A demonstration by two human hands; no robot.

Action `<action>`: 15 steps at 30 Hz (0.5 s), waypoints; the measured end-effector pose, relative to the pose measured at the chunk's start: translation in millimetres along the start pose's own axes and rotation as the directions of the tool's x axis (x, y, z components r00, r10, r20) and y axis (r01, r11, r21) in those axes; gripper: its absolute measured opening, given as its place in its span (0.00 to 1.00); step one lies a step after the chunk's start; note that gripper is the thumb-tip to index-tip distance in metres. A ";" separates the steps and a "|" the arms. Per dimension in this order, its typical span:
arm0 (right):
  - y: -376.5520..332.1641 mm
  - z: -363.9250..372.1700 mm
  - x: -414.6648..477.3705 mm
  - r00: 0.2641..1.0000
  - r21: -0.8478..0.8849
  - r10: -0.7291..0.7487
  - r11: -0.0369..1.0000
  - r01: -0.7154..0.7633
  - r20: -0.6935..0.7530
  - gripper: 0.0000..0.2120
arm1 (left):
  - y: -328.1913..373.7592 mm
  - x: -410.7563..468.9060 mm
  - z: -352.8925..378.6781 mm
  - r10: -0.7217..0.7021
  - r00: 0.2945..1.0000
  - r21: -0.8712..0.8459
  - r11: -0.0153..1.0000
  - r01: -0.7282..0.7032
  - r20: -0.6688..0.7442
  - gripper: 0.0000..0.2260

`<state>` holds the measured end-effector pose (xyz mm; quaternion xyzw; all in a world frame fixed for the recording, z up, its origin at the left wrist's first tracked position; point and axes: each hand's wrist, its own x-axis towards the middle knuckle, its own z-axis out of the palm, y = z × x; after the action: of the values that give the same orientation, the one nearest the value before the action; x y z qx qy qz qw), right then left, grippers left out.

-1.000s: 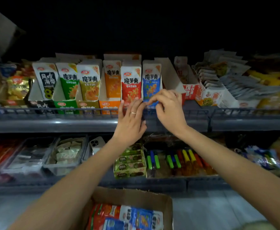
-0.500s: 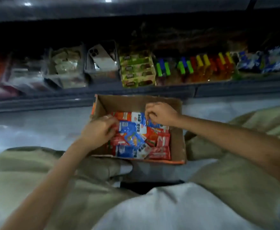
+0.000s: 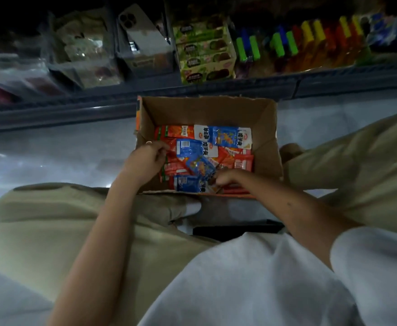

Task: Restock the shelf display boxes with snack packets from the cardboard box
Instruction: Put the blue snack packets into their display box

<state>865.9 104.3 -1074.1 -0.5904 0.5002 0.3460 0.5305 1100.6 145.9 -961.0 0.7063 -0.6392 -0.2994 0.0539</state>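
- Currently the left hand [image 3: 145, 158] sits curled at the left side of the pile, thumb and fingers pinching the edge of a red packet [image 3: 172, 148].
- Right hand [image 3: 225, 178] is bent down by the near wall, its fingertips among the packets and against a tilted blue packet [image 3: 201, 166]; I cannot tell whether it grips anything.
- Around both hands lies the cardboard box [image 3: 204, 111], open-topped on the floor [image 3: 51, 156], with red and blue snack packets [image 3: 230, 137] loose inside.
- Either side of the hands are khaki trouser legs [image 3: 40, 231].
- Beyond the hands, past the box, runs a shelf [image 3: 240, 87] holding a phone [image 3: 143, 34] and a green carton [image 3: 204, 52].
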 end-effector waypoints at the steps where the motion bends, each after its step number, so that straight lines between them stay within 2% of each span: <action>1: -10.6 1.4 4.4 0.999 -0.047 0.023 0.999 -0.025 -0.048 0.20 | -1.6 1.5 0.8 -0.004 1.000 -0.014 1.000 0.004 0.002 0.11; 5: -19.5 4.4 4.3 0.996 -0.183 0.006 0.983 -0.021 -0.085 0.17 | -7.3 2.3 3.8 -0.015 0.999 -0.006 1.000 0.015 0.031 0.10; 6: -17.2 4.2 5.6 0.992 -0.196 -0.006 0.980 -0.018 -0.124 0.15 | -7.7 1.9 3.8 -0.018 0.999 -0.005 1.000 0.018 0.031 0.10; 8: -16.7 1.1 7.5 0.963 -0.180 -0.122 0.981 0.079 -0.242 0.04 | -7.6 1.5 4.5 -0.031 0.999 -0.013 0.999 0.032 0.040 0.11; 9: -15.4 -3.0 11.1 0.935 -0.168 -0.157 0.980 0.108 -0.317 0.04 | -7.0 1.3 4.8 -0.031 0.998 -0.009 0.999 0.031 0.049 0.11; 10: -14.5 -7.9 11.6 0.899 -0.190 -0.217 0.970 0.153 -0.381 0.05 | -5.9 1.0 5.3 -0.019 0.998 -0.001 1.000 0.019 0.052 0.12; 12: -18.8 -17.1 3.9 0.781 -0.300 -0.417 0.904 0.304 -0.465 0.09 | -3.9 1.6 8.0 0.027 0.999 0.025 0.999 -0.028 0.034 0.14; 13: -23.9 -22.0 -4.3 0.702 -0.363 -0.533 0.843 0.397 -0.472 0.10 | -3.0 2.5 9.2 0.049 0.999 0.041 0.998 -0.050 0.024 0.17; 15: -35.7 -34.2 -23.0 0.584 -0.374 -0.670 0.741 0.558 -0.458 0.12 | -1.2 5.3 9.6 0.068 0.997 0.063 0.996 -0.069 0.022 0.24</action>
<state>889.9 73.9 -1035.7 -0.8488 0.3620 -0.0052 0.3853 1097.0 144.0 -971.3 0.6823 -0.6728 -0.2838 0.0350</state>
